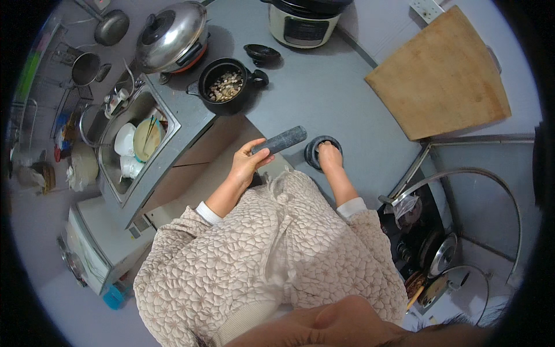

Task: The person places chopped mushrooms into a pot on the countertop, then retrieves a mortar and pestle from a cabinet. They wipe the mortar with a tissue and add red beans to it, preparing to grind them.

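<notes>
My left hand (250, 161) grips one end of a dark grey stone pestle (284, 139), tilted in the air near the counter's front edge. To its right, a dark stone mortar (310, 154) stands on the counter. My right hand (330, 156) reaches down into the mortar, so its fingertips and most of what lies inside are hidden. Farther back on the counter is a black clay pot (225, 107) without its lid, holding pale chopped pieces (226, 86). Its likely lid, a small black one (262, 53), lies beside it.
A sink (171, 126) with bowls (147, 139) and chopsticks is at left. Behind stand a lidded steel wok (180, 37) and an electric cooker (303, 28). A wooden cutting board (442, 78) leans against the right wall, above a stove area (407, 234) with pan lids.
</notes>
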Tool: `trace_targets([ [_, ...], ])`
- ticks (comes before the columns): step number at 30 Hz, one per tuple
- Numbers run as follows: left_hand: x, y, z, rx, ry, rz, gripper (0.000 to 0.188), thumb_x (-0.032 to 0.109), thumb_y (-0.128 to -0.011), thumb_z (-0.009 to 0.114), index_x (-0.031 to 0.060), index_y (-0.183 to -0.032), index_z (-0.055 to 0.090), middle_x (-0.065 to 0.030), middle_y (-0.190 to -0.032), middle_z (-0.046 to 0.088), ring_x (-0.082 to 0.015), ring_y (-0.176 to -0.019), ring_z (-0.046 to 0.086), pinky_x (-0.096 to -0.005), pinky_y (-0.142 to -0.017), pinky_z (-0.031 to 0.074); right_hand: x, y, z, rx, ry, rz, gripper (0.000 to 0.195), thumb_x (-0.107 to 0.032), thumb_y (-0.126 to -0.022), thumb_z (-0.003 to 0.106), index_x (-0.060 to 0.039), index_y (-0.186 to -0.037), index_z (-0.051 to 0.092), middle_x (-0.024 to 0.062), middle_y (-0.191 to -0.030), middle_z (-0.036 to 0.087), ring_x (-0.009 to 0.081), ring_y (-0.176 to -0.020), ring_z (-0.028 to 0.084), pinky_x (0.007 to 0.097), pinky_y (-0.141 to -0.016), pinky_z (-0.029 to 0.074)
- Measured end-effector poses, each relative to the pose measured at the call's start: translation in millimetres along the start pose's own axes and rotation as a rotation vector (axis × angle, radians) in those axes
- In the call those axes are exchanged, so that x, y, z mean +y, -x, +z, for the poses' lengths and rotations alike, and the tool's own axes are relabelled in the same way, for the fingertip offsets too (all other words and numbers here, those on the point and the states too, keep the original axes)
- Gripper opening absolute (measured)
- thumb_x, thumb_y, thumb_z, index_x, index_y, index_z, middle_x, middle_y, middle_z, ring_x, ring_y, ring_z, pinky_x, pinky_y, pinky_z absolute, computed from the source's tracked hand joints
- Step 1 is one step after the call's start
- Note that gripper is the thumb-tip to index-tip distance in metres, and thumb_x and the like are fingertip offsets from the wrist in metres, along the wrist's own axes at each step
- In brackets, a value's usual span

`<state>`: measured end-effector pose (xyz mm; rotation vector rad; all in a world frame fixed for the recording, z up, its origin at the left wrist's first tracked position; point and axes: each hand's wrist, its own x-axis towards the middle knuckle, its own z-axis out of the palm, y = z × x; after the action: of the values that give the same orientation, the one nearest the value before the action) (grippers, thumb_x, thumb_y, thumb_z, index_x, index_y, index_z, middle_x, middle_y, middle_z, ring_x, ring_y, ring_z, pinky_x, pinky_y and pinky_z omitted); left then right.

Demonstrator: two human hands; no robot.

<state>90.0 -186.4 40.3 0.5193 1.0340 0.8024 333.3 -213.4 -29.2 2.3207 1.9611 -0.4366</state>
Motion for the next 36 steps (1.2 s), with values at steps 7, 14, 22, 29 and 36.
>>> trace_targets([
  [7,-13,11,-13,0.058,0.057,0.012,0.037,0.004,-0.078,0.062,-0.0035,-0.111,0.048,-0.0122,-0.094,0.056,-0.0208,-0.076,0.062,-0.0272,-0.070,0.054,21,-14,21,-0.314,0.046,-0.178,0.014,-0.005,-0.074,0.051,-0.0042,-0.081,0.064,0.0175,-0.097,0.058,0.0321,-0.084,0.060,0.0409,-0.072,0.048],
  [14,-12,13,-20,0.094,0.058,0.039,0.036,0.003,-0.078,0.062,-0.0030,-0.111,0.048,-0.0117,-0.094,0.057,-0.0197,-0.076,0.062,-0.0262,-0.069,0.054,11,-2,-10,-0.212,0.121,-0.225,0.020,-0.007,-0.079,0.046,-0.0018,-0.087,0.063,0.0155,-0.096,0.060,0.0295,-0.087,0.060,0.0390,-0.074,0.048],
  [22,-6,17,-21,0.070,0.032,0.037,0.038,0.004,-0.077,0.063,-0.0027,-0.111,0.049,-0.0130,-0.094,0.058,-0.0199,-0.076,0.062,-0.0261,-0.068,0.054,10,-17,4,-0.275,0.294,-0.215,0.017,-0.006,-0.074,0.050,-0.0001,-0.080,0.065,0.0131,-0.097,0.062,0.0282,-0.084,0.061,0.0365,-0.072,0.049],
  [29,-1,24,-31,0.102,0.032,0.059,0.038,0.004,-0.076,0.064,-0.0023,-0.110,0.049,-0.0128,-0.094,0.058,-0.0198,-0.074,0.062,-0.0253,-0.066,0.054,29,-23,13,-0.389,-0.096,-0.159,0.020,-0.005,-0.073,0.052,0.0000,-0.088,0.063,0.0223,-0.093,0.059,0.0342,-0.087,0.058,0.0389,-0.074,0.047],
  [36,1,22,-40,0.102,0.021,0.050,0.036,0.004,-0.077,0.063,-0.0004,-0.110,0.049,-0.0115,-0.090,0.059,-0.0201,-0.074,0.062,-0.0262,-0.067,0.054,18,-5,15,-0.217,-0.094,0.056,0.023,0.002,-0.075,0.047,0.0009,-0.095,0.059,0.0219,-0.105,0.054,0.0344,-0.097,0.054,0.0411,-0.079,0.045],
])
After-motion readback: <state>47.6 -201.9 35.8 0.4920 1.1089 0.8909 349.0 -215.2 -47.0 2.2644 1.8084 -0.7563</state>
